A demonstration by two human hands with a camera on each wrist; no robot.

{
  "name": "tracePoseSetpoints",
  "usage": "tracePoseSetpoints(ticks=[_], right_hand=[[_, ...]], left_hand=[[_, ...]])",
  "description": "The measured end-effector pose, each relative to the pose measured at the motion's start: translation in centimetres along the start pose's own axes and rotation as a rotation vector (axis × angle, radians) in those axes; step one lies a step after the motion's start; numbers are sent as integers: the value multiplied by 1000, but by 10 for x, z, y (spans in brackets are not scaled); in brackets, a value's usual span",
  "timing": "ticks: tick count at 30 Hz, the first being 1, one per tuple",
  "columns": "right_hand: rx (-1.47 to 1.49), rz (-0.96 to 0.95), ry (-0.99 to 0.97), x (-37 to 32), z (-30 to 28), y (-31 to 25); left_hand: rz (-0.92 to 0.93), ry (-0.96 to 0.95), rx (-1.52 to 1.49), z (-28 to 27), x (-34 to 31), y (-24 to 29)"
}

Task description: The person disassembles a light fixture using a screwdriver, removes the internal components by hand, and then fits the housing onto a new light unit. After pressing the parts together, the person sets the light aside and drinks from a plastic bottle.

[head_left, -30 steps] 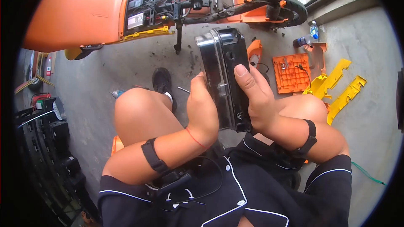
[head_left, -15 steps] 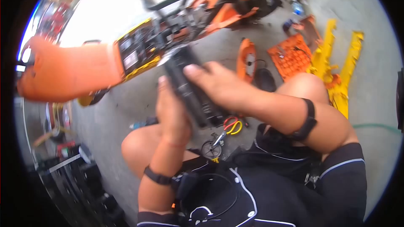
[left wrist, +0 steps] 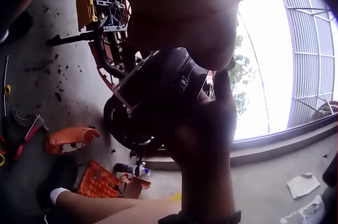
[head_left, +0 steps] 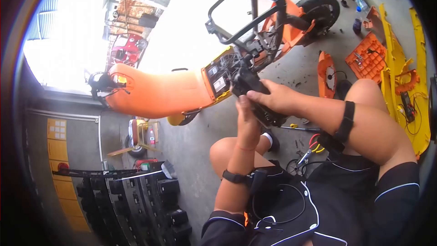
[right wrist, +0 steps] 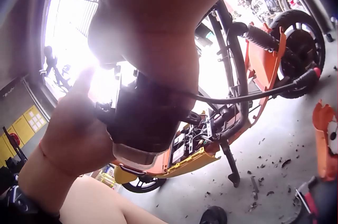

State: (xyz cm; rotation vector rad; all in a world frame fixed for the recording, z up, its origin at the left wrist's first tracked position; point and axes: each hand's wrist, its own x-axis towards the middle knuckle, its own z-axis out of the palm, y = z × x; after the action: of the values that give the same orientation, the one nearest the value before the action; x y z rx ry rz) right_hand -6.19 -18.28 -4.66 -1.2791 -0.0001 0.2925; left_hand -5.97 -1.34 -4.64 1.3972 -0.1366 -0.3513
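Note:
Both hands hold up a black box-shaped unit [head_left: 249,81], which has a clear, glossy cover along one side [right wrist: 138,156]. My right hand [head_left: 278,98] grips it from the right, thumb laid across its face. From the left and below, my left hand [head_left: 248,125] holds its other side, fingers pointing up along it. The unit tilts away toward the orange scooter [head_left: 159,86] and overlaps its opened seat bay in the head view. In the left wrist view the unit's clear edge [left wrist: 129,91] shows beside the right hand [left wrist: 206,129].
An orange cover piece [head_left: 326,75], an orange ribbed panel [head_left: 366,54] and long yellow panels [head_left: 395,59] lie on the floor at right. Red-and-yellow-handled pliers [head_left: 314,146] lie between the legs. Black parts [head_left: 136,196] stand in a row at lower left. Bottles [head_left: 359,2] stand by the wall.
The head view has turned left, bringing in more of the scooter, the doorway and the left wall. Both hands have tipped the black unit away and turned it, still gripping it.

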Motion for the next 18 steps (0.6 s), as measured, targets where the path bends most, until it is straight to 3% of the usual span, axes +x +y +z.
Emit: tracePoseSetpoints(ticks=[1, 2, 4, 5, 6, 7, 8, 9, 10, 11, 12, 14, 16, 18], right_hand=[[-66, -52, 37, 4, -2, 4], [-135, -88, 93, 9, -4, 12], [-196, -30, 148, 17, -2, 15], [-101, -41, 95, 9, -3, 6], [-125, -129, 82, 11, -2, 6], [-301, 6, 173, 2, -6, -4], [-271, 64, 119, -8, -12, -13], [-306, 94, 146, -11, -13, -14], [-331, 117, 144, -19, -17, -22], [-379, 84, 148, -14, -19, -16], [-369, 71, 130, -13, -22, -17], [-425, 79, 167, -16, -26, -23], [-421, 127, 194, -17, -33, -22], [-452, 176, 234, -17, -40, -17]], left_hand=[[15, -47, -35, 14, 3, 1], [-74, -83, 136, -4, 1, 4], [-163, 148, 334, 2, -12, 40], [-44, 248, 436, -14, -13, 49], [191, 354, 538, -13, -21, 64], [374, 297, 705, -10, -27, 87], [653, 147, 1006, -10, -29, 111], [614, 157, 604, 45, -55, 139], [638, 69, 495, 29, -69, 162], [574, 224, 1256, -3, -93, 190], [561, 252, 1266, 28, -105, 198], [638, -905, 420, 141, -111, 201], [637, -956, 398, 189, -114, 187], [547, -1210, 407, 189, -97, 180]])
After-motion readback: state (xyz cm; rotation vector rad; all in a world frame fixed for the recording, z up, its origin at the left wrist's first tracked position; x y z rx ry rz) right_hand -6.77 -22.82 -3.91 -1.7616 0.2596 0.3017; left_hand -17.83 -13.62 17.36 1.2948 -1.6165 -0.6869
